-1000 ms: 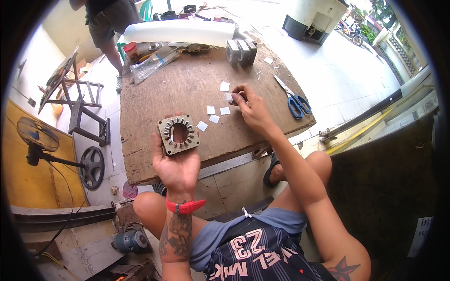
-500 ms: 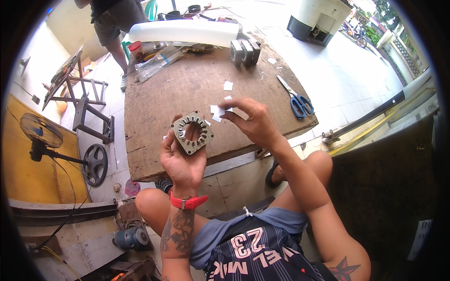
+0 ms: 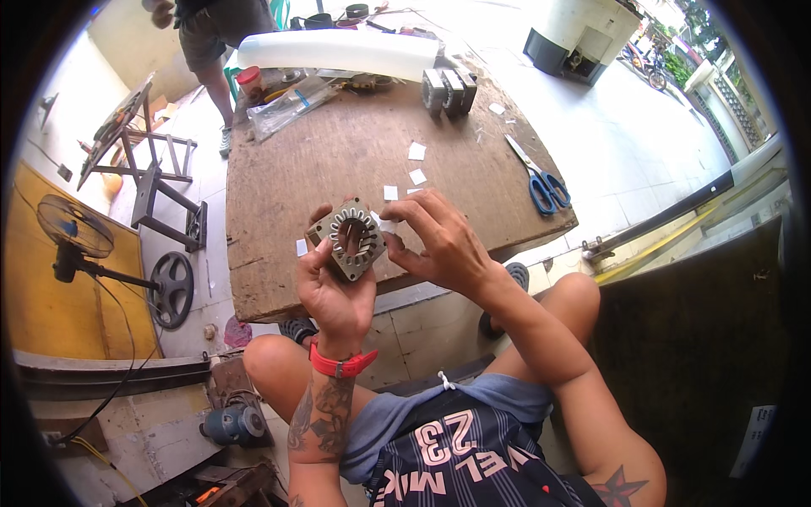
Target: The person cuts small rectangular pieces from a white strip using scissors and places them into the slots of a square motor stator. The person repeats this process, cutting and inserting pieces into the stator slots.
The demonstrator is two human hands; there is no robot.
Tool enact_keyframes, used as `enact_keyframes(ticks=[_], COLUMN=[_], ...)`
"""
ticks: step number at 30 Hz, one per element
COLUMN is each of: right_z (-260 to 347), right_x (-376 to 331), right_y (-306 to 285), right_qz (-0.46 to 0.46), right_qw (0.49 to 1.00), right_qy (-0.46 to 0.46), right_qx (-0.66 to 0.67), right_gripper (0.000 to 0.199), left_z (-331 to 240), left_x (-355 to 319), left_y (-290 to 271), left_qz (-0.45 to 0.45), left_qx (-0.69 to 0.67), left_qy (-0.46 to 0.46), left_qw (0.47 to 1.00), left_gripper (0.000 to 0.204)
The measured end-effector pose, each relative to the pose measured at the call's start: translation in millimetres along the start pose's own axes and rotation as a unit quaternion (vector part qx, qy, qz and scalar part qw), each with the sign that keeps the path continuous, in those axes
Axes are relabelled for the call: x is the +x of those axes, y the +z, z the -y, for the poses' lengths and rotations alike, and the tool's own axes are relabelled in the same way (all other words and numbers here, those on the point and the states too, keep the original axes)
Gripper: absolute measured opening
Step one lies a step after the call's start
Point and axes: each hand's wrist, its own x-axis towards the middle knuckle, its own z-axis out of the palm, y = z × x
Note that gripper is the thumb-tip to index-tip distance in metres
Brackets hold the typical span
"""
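A square metal stator core (image 3: 369, 264) with a round, slotted bore rests in my left hand (image 3: 338, 302), fingers and thumb wrapped around its sides. The bore faces up toward me, and pale liners show in its slots. Close to the core's right side, my right hand (image 3: 446, 243) pinches a small white paper slip (image 3: 388, 226) between thumb and fingers. Beyond the hands lie loose white slips, among them one slip (image 3: 390, 193) near my right fingers and another slip (image 3: 417, 177) farther off. One more slip (image 3: 302, 247) sits left of the core.
Blue-handled scissors (image 3: 547, 193) lie at the right edge of the wooden table (image 3: 279, 177). Similar metal cores (image 3: 456, 91) stand farther back, near a white rolled sheet (image 3: 338, 52), a plastic bag (image 3: 291, 110) and a red-lidded jar (image 3: 248, 78). A person (image 3: 211, 42) stands behind the table.
My right hand has come down and left with the slip, from above the table slips to beside the core. The core has tilted and turned in my left hand.
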Motion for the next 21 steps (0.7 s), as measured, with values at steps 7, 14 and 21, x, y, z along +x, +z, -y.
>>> enact_keyframes(ticks=[7,14,21], right_z=[0.4,0.1,0.9], right_x=[-3.0,-4.2,-17.6], right_y=[2.8,10.9,21.8], right_qz=[0.055,0.026,0.03], right_qw=[0.997,0.999,0.998], right_qy=[-0.031,-0.006,0.049], right_qx=[-0.039,0.038,0.019], right_gripper=[0.03,0.036,0.037], left_z=[0.5,1.9,-9.7], left_x=[-0.1,-1.1,7.2], left_y=[0.6,-3.0,-3.0], left_qz=[0.018,0.017,-0.076], left_qx=[0.021,0.012,-0.102], left_qy=[0.009,0.016,-0.017], left_qw=[1.0,1.0,0.992], left_gripper=[0.053,0.051,0.049])
